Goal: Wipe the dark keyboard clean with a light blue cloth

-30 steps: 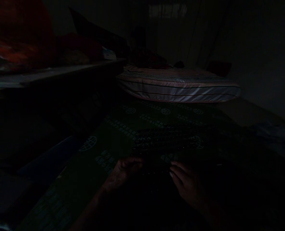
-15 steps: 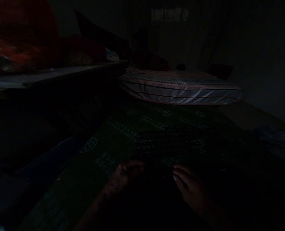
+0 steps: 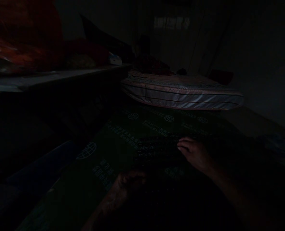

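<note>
Dark strips with rows of small pale dots (image 3: 154, 150) lie on a green board (image 3: 118, 141) printed with white globes and lettering. Over the far strips, my right hand (image 3: 192, 150) has its fingers bent and pressed together; anything between them is too dark to make out. My left hand (image 3: 130, 183) stays nearer to me, its fingers curled beside more dark, dotted material (image 3: 159, 191). What the left fingers hold, if anything, is lost in shadow.
Behind the board lies a striped mattress (image 3: 181, 96). At left, a shelf or table (image 3: 48, 77) bears a red-orange bag (image 3: 24, 38) and a small box (image 3: 115, 59). Below it is a dark blue panel (image 3: 46, 163). The room is very dim.
My right hand has moved away from me, from the near dotted material to the far strips. My left hand stays about where it was. The view has tilted up slightly.
</note>
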Demonstrator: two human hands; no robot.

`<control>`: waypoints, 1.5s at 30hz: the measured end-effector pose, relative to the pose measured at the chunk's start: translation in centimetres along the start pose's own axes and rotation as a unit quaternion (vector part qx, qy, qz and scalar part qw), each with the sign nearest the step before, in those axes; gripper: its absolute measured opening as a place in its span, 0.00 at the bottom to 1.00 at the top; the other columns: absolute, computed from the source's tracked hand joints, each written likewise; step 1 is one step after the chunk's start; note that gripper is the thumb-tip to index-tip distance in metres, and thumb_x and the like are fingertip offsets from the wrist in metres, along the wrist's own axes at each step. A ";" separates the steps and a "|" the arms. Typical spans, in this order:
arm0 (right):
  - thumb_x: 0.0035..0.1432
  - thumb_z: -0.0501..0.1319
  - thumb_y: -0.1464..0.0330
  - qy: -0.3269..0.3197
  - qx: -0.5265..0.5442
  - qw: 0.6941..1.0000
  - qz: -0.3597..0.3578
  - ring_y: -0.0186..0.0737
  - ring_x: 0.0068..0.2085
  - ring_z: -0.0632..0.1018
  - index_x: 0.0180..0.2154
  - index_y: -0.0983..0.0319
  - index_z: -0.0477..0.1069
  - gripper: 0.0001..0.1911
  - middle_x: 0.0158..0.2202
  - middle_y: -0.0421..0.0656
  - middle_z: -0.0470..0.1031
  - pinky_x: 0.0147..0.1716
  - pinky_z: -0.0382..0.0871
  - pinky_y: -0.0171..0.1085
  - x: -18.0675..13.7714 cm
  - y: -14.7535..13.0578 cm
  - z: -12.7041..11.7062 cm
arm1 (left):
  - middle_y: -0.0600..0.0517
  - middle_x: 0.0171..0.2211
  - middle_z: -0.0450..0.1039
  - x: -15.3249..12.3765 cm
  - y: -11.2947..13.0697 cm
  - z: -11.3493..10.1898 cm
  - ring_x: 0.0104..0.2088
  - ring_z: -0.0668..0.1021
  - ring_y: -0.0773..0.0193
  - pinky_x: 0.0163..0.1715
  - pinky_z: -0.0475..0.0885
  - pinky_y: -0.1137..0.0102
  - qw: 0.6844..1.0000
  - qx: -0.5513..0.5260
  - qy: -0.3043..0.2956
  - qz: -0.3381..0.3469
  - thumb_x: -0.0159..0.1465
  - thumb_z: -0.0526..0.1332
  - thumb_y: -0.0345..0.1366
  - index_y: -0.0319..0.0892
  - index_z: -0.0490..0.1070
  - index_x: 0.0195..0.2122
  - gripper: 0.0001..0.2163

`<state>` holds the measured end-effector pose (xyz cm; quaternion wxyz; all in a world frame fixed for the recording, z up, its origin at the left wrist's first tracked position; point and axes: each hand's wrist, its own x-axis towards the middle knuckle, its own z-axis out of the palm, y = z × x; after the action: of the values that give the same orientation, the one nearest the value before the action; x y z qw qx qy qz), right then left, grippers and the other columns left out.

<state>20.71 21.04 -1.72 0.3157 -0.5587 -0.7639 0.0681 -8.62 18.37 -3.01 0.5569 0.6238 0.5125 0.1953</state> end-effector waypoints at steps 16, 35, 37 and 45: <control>0.55 0.60 0.73 -0.219 -0.169 0.961 -0.005 0.42 0.46 0.76 0.39 0.59 0.79 0.11 0.43 0.45 0.77 0.46 0.65 0.37 10.8 6.7 3.9 | 0.55 0.36 0.80 0.6 -1.4 0.2 0.38 0.78 0.59 0.38 0.74 0.71 0.997 -0.057 -0.036 0.027 0.56 0.61 0.52 0.51 0.79 0.38 0.15; 0.56 0.59 0.72 -0.180 -0.163 0.969 0.034 0.39 0.43 0.77 0.36 0.60 0.79 0.09 0.40 0.44 0.80 0.42 0.66 0.33 12.3 6.8 4.6 | 0.53 0.40 0.79 0.2 -0.8 0.2 0.39 0.78 0.62 0.40 0.74 0.69 0.997 -0.052 -0.033 0.036 0.59 0.60 0.48 0.48 0.79 0.39 0.14; 0.58 0.59 0.70 -0.141 -0.145 0.978 0.054 0.40 0.41 0.78 0.37 0.60 0.79 0.10 0.39 0.44 0.80 0.41 0.67 0.35 12.2 5.9 3.5 | 0.54 0.40 0.79 0.2 -0.7 0.1 0.39 0.78 0.61 0.40 0.74 0.69 0.998 -0.045 -0.027 0.033 0.58 0.61 0.48 0.49 0.79 0.38 0.13; 0.51 0.62 0.68 0.007 0.033 0.996 0.082 0.39 0.31 0.78 0.30 0.58 0.78 0.05 0.30 0.40 0.80 0.31 0.70 0.36 2.5 -0.3 -1.6 | 0.51 0.40 0.79 0.1 -0.1 0.3 0.38 0.78 0.59 0.37 0.74 0.71 0.999 -0.032 -0.005 0.009 0.56 0.62 0.48 0.45 0.78 0.39 0.16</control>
<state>20.91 22.82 0.70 0.3327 -0.6095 -0.7104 0.1145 -8.38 18.31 -3.25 0.5775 0.6111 0.4976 0.2131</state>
